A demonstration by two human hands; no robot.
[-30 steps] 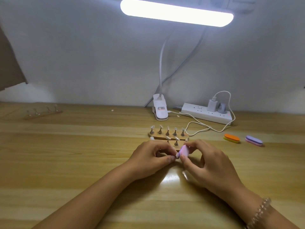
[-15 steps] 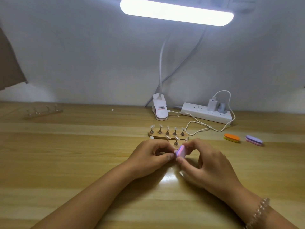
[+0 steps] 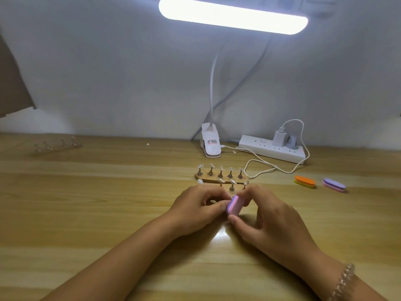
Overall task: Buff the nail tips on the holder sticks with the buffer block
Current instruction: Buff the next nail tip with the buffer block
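Gripping the buffer block (image 3: 234, 205) with the right hand (image 3: 268, 217), thumb at its near end, curled fingers over its far end. Showing its thin pink and purple striped edge upward. Pointing its long way from near to far, far end leaning a bit right. Hovering just on the near side of the wooden rack (image 3: 219, 178).

Pinching a holder stick (image 3: 213, 201) in the curled fingers of the left hand (image 3: 195, 210), tight against the block's left side, stick mostly hiding.

Working over a wooden table (image 3: 86, 213) by a pale wall. Glowing high above the rack, a lamp (image 3: 233, 15). Sitting behind and right of the rack, a power strip (image 3: 271, 149). Lying to the rack's right, an orange block (image 3: 304, 181) and a purple block (image 3: 334, 185).

Sliding a little nearer and left from half a second ago, away from the rack.
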